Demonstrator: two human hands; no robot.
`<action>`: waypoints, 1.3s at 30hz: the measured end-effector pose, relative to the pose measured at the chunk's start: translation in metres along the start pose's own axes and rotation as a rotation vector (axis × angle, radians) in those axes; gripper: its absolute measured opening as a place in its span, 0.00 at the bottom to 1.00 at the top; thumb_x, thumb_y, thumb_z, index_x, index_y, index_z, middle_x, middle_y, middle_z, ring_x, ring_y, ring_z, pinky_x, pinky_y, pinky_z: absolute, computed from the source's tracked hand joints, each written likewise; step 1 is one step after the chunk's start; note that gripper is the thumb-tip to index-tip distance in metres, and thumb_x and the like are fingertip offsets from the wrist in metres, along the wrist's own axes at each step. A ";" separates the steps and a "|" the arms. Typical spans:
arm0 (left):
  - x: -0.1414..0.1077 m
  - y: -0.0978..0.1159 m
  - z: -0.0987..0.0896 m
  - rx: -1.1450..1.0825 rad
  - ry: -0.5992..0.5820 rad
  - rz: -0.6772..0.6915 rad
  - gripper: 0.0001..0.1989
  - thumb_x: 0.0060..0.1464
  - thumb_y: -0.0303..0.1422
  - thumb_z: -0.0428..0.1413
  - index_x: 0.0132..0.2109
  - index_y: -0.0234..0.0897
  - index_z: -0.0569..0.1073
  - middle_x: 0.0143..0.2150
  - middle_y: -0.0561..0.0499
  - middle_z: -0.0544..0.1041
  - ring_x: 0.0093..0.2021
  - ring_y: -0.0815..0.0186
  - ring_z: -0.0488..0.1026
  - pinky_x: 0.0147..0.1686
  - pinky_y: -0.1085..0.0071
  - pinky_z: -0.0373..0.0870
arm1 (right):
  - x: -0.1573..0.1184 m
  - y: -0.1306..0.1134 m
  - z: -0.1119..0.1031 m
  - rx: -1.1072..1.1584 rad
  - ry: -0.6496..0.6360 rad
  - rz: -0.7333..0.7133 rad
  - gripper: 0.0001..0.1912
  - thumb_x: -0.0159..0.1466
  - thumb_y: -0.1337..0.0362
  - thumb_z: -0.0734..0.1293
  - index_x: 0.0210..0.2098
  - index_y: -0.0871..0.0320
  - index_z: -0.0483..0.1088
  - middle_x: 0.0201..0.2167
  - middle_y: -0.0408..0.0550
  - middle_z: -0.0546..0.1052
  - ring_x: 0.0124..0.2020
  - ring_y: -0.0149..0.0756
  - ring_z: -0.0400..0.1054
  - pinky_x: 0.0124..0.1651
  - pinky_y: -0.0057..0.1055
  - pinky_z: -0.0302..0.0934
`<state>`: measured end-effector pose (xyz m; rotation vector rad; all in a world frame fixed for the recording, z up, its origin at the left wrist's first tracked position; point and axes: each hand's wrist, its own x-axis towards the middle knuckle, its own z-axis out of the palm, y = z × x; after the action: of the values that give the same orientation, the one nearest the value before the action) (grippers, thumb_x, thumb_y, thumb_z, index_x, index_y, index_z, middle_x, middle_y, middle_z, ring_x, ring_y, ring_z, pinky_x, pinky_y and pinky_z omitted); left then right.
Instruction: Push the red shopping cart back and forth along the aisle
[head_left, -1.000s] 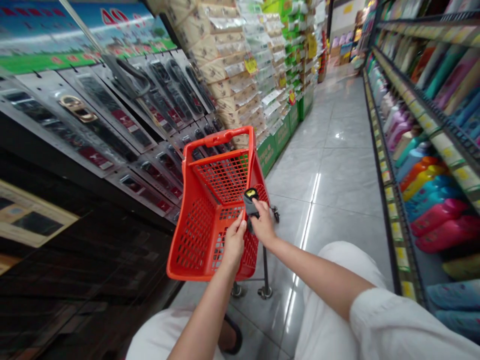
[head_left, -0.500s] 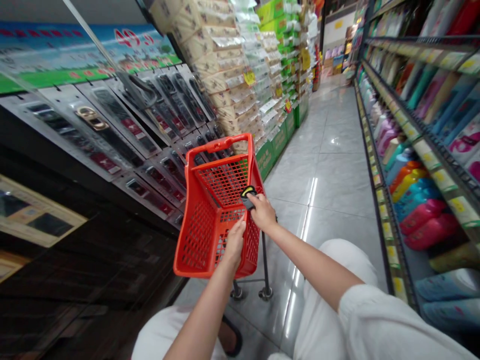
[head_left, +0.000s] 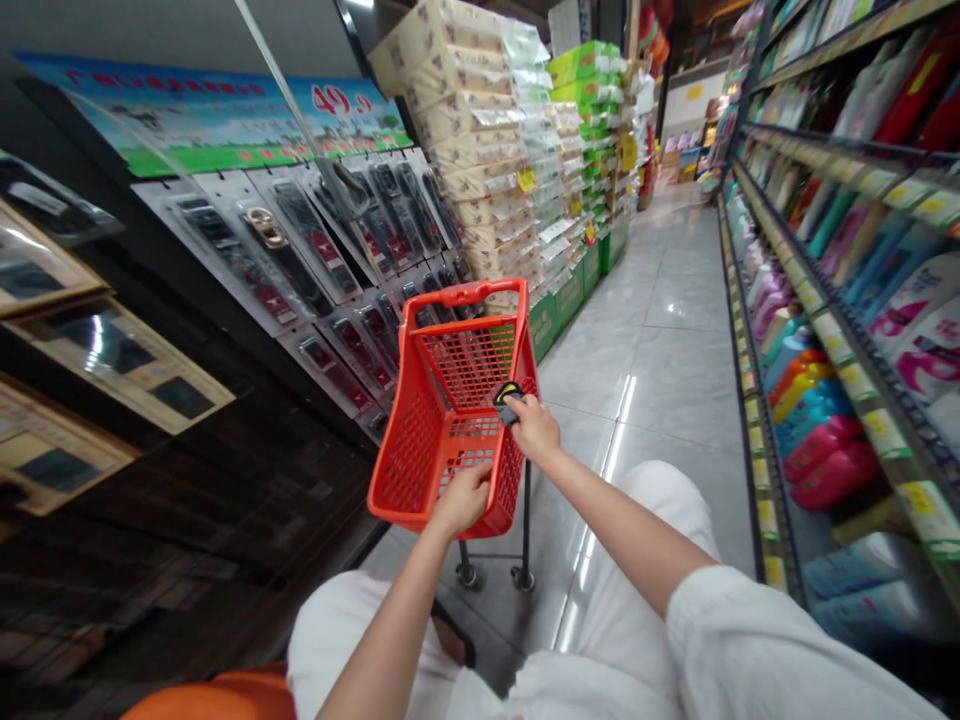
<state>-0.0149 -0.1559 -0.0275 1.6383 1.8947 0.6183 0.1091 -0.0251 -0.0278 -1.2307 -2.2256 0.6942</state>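
Observation:
In front of my knees stands a red plastic shopping cart (head_left: 409, 440) with mesh sides, dark legs and small wheels; I see nothing lying in its basket. My right hand (head_left: 536, 428) is wrapped round a small grey-and-black handheld device with a yellow patch (head_left: 508, 400), held over the cart's right side. The kind of device cannot be made out. My left hand (head_left: 463, 500) is over the basket's near end, close to the right rim, its fingers curled together. Whether it pinches something small or touches the rim is hidden.
Packaged belts (head_left: 292, 235) hang on a rack at left, above boxed goods (head_left: 157, 360). Stacked cartons (head_left: 480, 150) line the aisle beyond. Shelves of bottles (head_left: 832, 420) run along the right. Tiled floor (head_left: 667, 370) stretches ahead. Something orange (head_left: 225, 695) is at bottom left.
The view has swung left, showing more boxed goods and an orange thing at bottom left. My left hand has dropped lower and away from the device, which stays in my right hand.

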 end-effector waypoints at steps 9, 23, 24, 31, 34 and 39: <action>-0.017 0.029 0.016 0.340 0.076 -0.180 0.18 0.56 0.26 0.44 0.40 0.35 0.79 0.40 0.43 0.81 0.43 0.62 0.77 0.41 0.72 0.67 | -0.057 0.015 -0.003 0.007 -0.068 -0.177 0.30 0.59 0.73 0.59 0.58 0.43 0.68 0.54 0.45 0.69 0.50 0.39 0.63 0.49 0.32 0.59; -0.059 0.020 -0.011 0.886 0.033 -0.397 0.33 0.66 0.40 0.31 0.42 0.31 0.79 0.39 0.35 0.80 0.43 0.51 0.78 0.39 0.63 0.69 | -0.104 0.013 0.022 0.201 -0.129 -0.251 0.33 0.57 0.75 0.59 0.59 0.46 0.66 0.55 0.47 0.67 0.54 0.37 0.63 0.57 0.33 0.58; -0.059 0.019 -0.012 0.887 0.024 -0.383 0.33 0.66 0.41 0.31 0.42 0.31 0.79 0.39 0.35 0.80 0.43 0.51 0.78 0.39 0.63 0.69 | -0.108 0.016 0.026 0.271 -0.140 -0.287 0.33 0.56 0.75 0.59 0.59 0.47 0.67 0.54 0.46 0.68 0.54 0.37 0.63 0.58 0.33 0.58; -0.058 0.017 -0.015 0.851 0.010 -0.329 0.35 0.66 0.44 0.30 0.38 0.34 0.80 0.37 0.37 0.81 0.42 0.55 0.78 0.38 0.67 0.67 | -0.030 0.030 0.042 0.563 0.188 0.075 0.33 0.57 0.71 0.59 0.63 0.56 0.61 0.55 0.53 0.68 0.58 0.39 0.62 0.61 0.37 0.58; -0.059 0.019 -0.011 0.846 0.010 -0.328 0.35 0.66 0.44 0.31 0.37 0.35 0.80 0.36 0.38 0.81 0.42 0.55 0.78 0.37 0.67 0.66 | -0.030 0.038 0.071 0.531 0.170 0.096 0.35 0.54 0.73 0.59 0.62 0.55 0.62 0.56 0.53 0.69 0.58 0.38 0.63 0.61 0.36 0.58; -0.060 0.021 -0.008 0.853 0.009 -0.339 0.35 0.66 0.44 0.31 0.35 0.35 0.80 0.36 0.39 0.81 0.41 0.56 0.79 0.37 0.68 0.65 | -0.087 0.065 0.140 0.590 0.127 0.241 0.35 0.51 0.73 0.58 0.59 0.54 0.67 0.45 0.52 0.77 0.50 0.42 0.71 0.54 0.42 0.65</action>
<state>0.0010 -0.2122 -0.0014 1.6779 2.5513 -0.3900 0.1002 -0.0976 -0.1892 -1.1921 -1.6067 1.2206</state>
